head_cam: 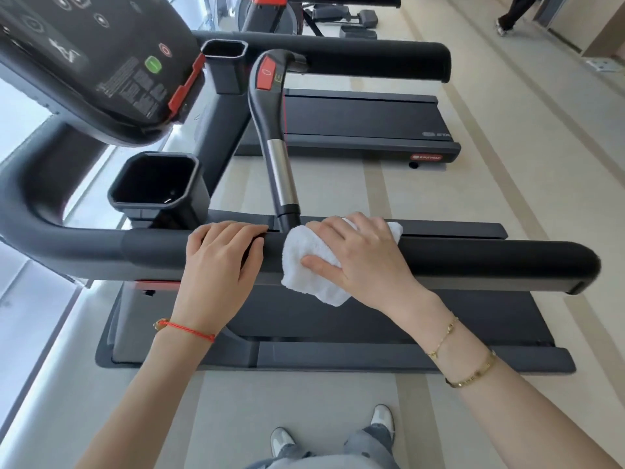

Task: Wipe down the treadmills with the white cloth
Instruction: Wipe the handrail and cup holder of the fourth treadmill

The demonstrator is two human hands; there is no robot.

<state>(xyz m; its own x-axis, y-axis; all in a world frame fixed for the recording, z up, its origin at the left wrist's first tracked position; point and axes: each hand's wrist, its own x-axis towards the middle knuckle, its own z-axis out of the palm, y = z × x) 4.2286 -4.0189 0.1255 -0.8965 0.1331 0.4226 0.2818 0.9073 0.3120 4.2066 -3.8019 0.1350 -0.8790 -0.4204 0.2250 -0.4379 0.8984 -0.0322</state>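
Observation:
The near treadmill's black padded side handrail [490, 262] runs left to right across the middle of the view. A white cloth [304, 262] is draped over the rail. My right hand [362, 258] is pressed flat on the cloth, fingers wrapped over the top of the rail. My left hand [220, 262] grips the same rail just left of the cloth, beside the inner handle post [282, 177] with its silver grip and red button. The treadmill's belt deck [406, 319] lies below the rail. A second treadmill [358, 120] stands beyond.
The tilted console [101, 59] hangs at upper left, with two black cup holders [155, 184] under it. A window wall [30, 313] runs along the left. Beige striped floor [507, 164] stretches right. A person's legs [514, 13] are at far upper right. My shoes [382, 418] are at bottom.

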